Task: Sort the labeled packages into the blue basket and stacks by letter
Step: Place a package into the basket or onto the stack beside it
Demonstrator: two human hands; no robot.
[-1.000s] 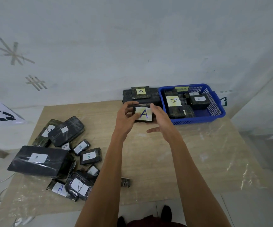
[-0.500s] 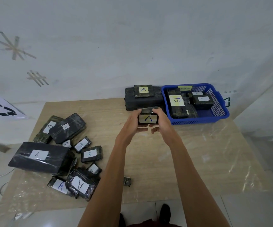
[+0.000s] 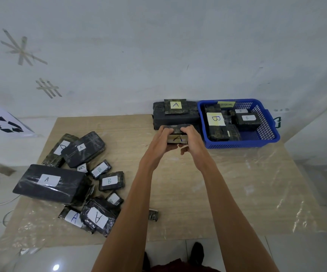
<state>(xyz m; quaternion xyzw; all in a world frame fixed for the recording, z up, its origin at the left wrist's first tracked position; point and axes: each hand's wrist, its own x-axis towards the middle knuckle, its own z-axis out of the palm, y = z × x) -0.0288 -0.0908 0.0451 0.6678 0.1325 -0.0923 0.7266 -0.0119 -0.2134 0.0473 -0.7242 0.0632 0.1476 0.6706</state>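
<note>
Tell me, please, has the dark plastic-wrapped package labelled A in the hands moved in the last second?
Yes. The held package has moved away from the person, closer to the black A-labelled stack beside the blue plastic basket.

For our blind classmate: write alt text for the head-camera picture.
The left hand and right hand grip a small A package before the A stack, left of the blue basket holding B packages. Unsorted packages lie heaped on the table at left.
</note>
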